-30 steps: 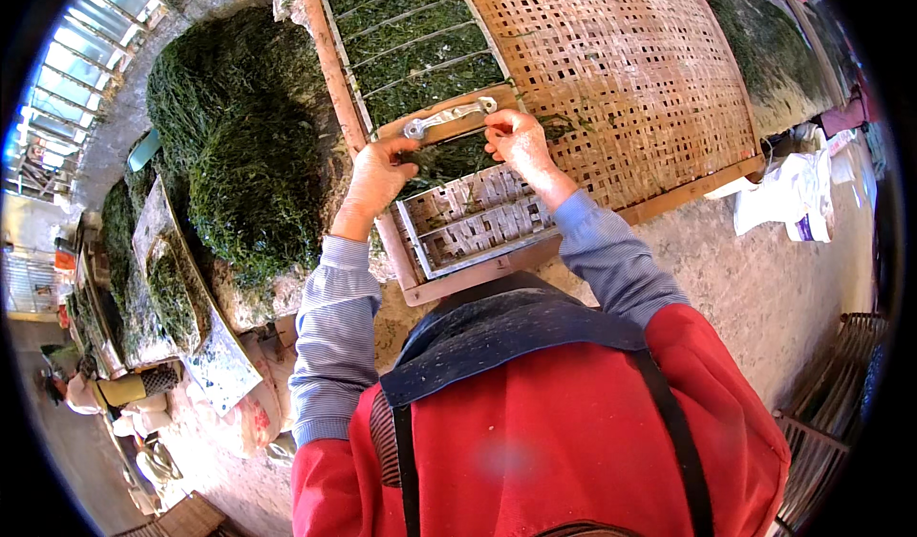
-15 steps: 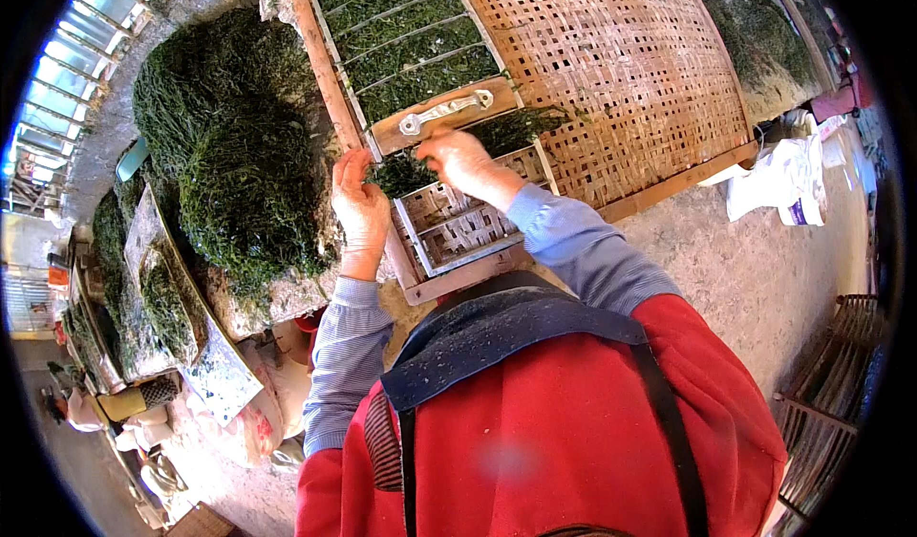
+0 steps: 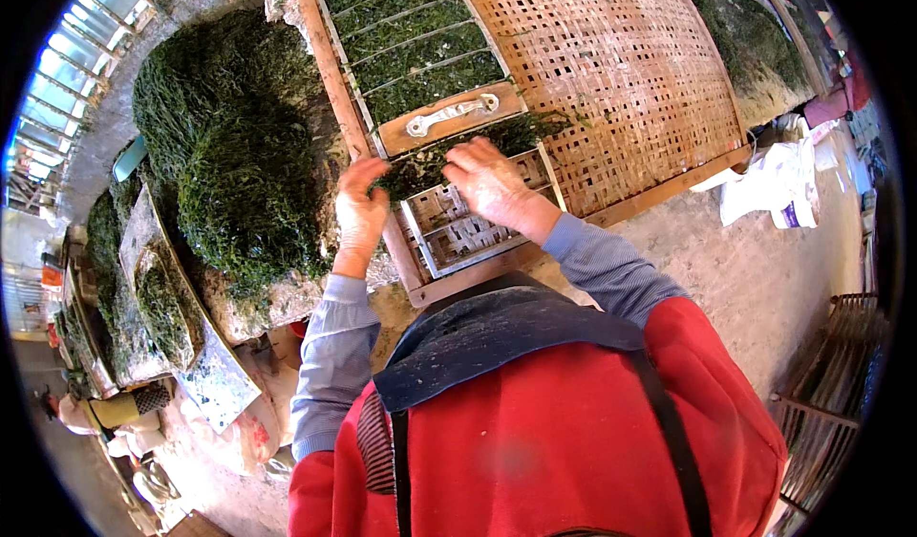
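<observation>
My left hand [image 3: 360, 210] is at the left rail of a slatted white frame [image 3: 503, 64], its fingers and thumb apart beside a strip of dark green seaweed [image 3: 413, 173]. My right hand [image 3: 495, 188] lies over the same strip, fingers spread and bent, the tips at the seaweed. Just beyond my hands, a wooden board with a metal handle [image 3: 452, 117] lies across the frame. Seaweed fills the far sections between the slats [image 3: 420, 35]. The near sections show bare woven mesh [image 3: 478, 234].
A woven bamboo mat [image 3: 611, 78] with a wooden edge bar [image 3: 669, 185] spreads to the right. A big seaweed heap [image 3: 239, 164] stands left of the frame. White bags [image 3: 772, 191] are at the far right, a slatted rack [image 3: 826, 384] at the lower right.
My right hand has moved slightly right and nearer to me, its fingers now more spread. My left hand has shifted slightly nearer to me, its fingers now leaning over the rail.
</observation>
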{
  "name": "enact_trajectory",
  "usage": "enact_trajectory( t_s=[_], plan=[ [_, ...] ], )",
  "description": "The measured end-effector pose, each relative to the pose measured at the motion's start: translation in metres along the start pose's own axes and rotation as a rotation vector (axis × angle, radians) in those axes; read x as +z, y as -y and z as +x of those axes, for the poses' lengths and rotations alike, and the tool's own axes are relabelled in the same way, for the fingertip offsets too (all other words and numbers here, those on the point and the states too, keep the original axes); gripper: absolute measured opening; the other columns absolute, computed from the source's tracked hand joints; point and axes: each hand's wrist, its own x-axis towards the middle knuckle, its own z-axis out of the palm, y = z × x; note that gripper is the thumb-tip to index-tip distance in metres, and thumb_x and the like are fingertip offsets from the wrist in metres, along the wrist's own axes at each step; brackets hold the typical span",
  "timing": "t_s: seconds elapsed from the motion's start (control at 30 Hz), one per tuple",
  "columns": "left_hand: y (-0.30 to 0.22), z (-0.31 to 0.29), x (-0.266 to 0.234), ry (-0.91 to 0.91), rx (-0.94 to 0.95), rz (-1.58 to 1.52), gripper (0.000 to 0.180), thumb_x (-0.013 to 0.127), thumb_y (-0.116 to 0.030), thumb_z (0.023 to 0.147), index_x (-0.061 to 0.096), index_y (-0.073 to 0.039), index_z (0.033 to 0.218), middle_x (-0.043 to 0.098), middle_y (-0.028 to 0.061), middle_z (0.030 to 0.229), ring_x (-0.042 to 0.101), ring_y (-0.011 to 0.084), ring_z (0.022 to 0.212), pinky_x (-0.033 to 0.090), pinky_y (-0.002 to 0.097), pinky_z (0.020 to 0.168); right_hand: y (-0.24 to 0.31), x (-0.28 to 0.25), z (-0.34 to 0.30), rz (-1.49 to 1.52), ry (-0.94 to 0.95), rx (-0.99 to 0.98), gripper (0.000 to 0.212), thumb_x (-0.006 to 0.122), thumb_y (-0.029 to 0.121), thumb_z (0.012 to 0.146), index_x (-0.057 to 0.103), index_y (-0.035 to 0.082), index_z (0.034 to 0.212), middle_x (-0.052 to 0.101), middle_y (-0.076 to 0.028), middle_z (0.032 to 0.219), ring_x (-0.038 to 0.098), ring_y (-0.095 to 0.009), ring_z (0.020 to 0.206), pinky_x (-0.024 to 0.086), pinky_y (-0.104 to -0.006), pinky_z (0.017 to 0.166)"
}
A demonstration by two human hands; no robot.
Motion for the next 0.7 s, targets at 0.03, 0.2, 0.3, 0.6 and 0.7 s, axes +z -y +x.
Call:
enact_trajectory(
  t_s=[0.03,0.2,0.3,0.6,0.7],
  plan=[
    [0.011,-0.003,-0.005,0.03,-0.125,0.032,0.047,0.055,0.005,0.062,0.06,-0.006,0.108,0.056,0.0111,0.117,0.045,0.0321,0.118,0.036,0.0401,0.103,0.007,0.011,0.004,0.102,0.003,-0.003,0.026,0.057,0.013,0.081,0.058,0.002,0.104,0.051,-0.014,0.118,0.046,-0.028,0.117,0.031,-0.0418,0.105],
    [0.01,-0.017,0.007,0.179,-0.149,0.349,0.064,0.063,0.001,0.059,0.05,-0.003,0.122,0.036,0.0134,0.138,0.022,0.0376,0.134,0.024,0.0423,0.109,0.019,0.047,0.014,0.156,0.199,-0.065,0.056,0.063,0.028,0.08,0.047,0.003,0.127,0.038,-0.011,0.14,0.029,-0.025,0.134,0.021,-0.0423,0.111],
    [0.01,-0.012,0.009,0.208,-0.097,0.43,0.054,0.063,0.001,0.059,0.057,-0.005,0.112,0.036,0.0131,0.138,0.023,0.0373,0.134,0.024,0.0413,0.11,0.021,0.049,0.016,0.165,0.234,-0.06,0.059,0.066,0.032,0.078,0.048,0.003,0.126,0.037,-0.011,0.141,0.026,-0.026,0.135,0.019,-0.0434,0.111],
    [-0.051,0.058,0.028,0.563,-0.12,0.522,0.025,0.058,-0.005,0.072,0.062,-0.002,0.097,0.066,0.015,0.089,0.063,0.0319,0.079,0.051,0.0383,0.07,0.018,0.053,0.015,0.154,0.309,-0.02,0.051,0.061,0.034,0.082,0.049,0.006,0.123,0.048,-0.011,0.13,0.036,-0.027,0.129,0.015,-0.0462,0.111],
    [-0.063,0.078,0.033,0.564,-0.14,-0.217,0.035,0.062,-0.006,0.072,0.062,-0.004,0.106,0.066,0.0121,0.089,0.064,0.0228,0.076,0.052,0.0332,0.072,0.02,0.047,0.013,0.209,0.387,0.061,0.049,0.057,0.037,0.085,0.049,0.011,0.125,0.056,-0.008,0.12,0.048,-0.024,0.118,0.023,-0.0473,0.107]
  ],
)
